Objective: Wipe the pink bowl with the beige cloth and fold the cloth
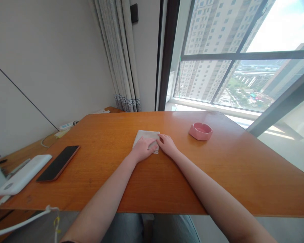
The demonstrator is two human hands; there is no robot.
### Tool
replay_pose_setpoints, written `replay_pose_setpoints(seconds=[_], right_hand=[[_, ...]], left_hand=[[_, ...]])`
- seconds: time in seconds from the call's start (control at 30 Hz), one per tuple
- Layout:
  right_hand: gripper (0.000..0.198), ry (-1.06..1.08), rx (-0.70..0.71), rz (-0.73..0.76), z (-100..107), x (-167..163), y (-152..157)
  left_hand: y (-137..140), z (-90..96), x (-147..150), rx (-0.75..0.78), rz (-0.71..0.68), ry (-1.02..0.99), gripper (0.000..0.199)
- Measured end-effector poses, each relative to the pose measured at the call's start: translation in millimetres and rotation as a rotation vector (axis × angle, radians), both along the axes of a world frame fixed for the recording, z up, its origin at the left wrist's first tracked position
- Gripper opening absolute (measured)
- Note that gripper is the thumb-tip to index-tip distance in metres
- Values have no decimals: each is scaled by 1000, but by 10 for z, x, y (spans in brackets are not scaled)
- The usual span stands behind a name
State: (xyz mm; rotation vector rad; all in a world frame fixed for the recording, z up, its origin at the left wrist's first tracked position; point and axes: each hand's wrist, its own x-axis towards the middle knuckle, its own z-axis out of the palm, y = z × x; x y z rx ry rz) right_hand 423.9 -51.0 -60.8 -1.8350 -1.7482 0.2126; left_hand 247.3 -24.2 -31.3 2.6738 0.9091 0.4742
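Note:
A folded light grey cloth (pixel 147 134) lies flat on the wooden table, in the middle of the view. My left hand (pixel 142 148) rests on top of it, fingers stretched out and slightly apart, the thumb pointing right. At the cloth's right edge is my right hand (pixel 167 144), its thumb and fingertips apart and touching that edge. The cloth's near left part is covered by my left hand.
A pink ashtray (pixel 201 131) sits on the table (pixel 106 135) to the right. On the left lie a dark phone (pixel 58 163) and a white power bank (pixel 24 173) with a cable (pixel 20 224). A power strip (pixel 67 126) is by the wall.

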Motion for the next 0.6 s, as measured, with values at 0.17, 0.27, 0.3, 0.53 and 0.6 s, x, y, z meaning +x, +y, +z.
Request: replay_pose_setpoints(seconds=[0.17, 0.27, 0.3, 0.53, 0.6], right_hand=[[42, -115, 10, -12, 34, -28, -50], [41, -143, 101, -15, 121, -78, -95], [40, -157, 118, 20, 144, -109, -113], [47, -305, -123, 159, 99, -371, -216], [49, -332, -166, 142, 101, -396, -228]], left_hand=[[88, -31, -44, -27, 236, 141, 55], [38, -3, -30, 2, 209, 135, 56], [16, 6, -18, 29, 210, 107, 56], [89, -139, 8, 2, 403, 240, 59], [135, -176, -11, -82, 446, 300, 66]])
